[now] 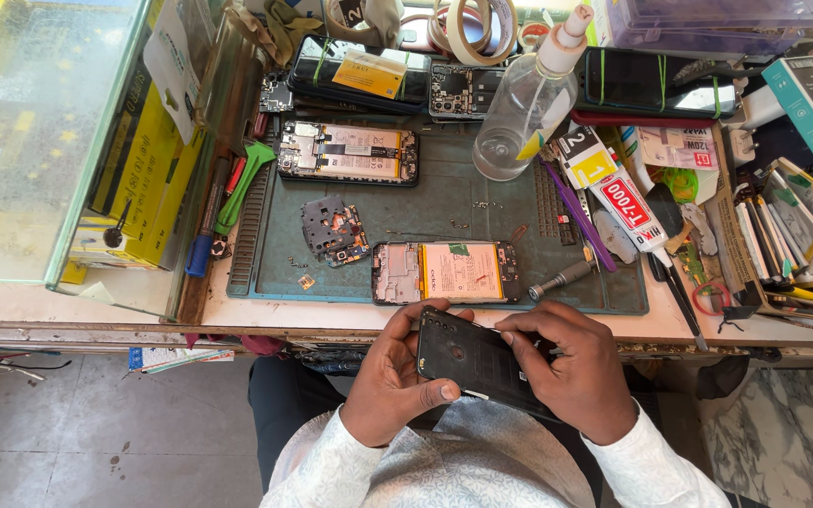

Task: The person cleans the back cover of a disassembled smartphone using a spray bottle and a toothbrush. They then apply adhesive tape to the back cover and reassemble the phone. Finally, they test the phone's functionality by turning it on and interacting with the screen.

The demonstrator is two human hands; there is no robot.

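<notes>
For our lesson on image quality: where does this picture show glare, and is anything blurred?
Head view: glare whitens the glass case at left; the green mat is evenly lit and sharp; both hands, left hand and right hand, and the black phone back look crisp.

The right hand (571, 372) covers the far end of the black phone cover (472, 362). Whatever its fingers pinch is too small to tell. The plastic box (708, 23) at the tabletop's back right corner is cut off by the top edge.

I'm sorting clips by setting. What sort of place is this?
Most likely a phone repair bench. Two opened phones lie on a green work mat, with a glue tube and screwdriver nearby, and both hands hold a black back cover.
</notes>
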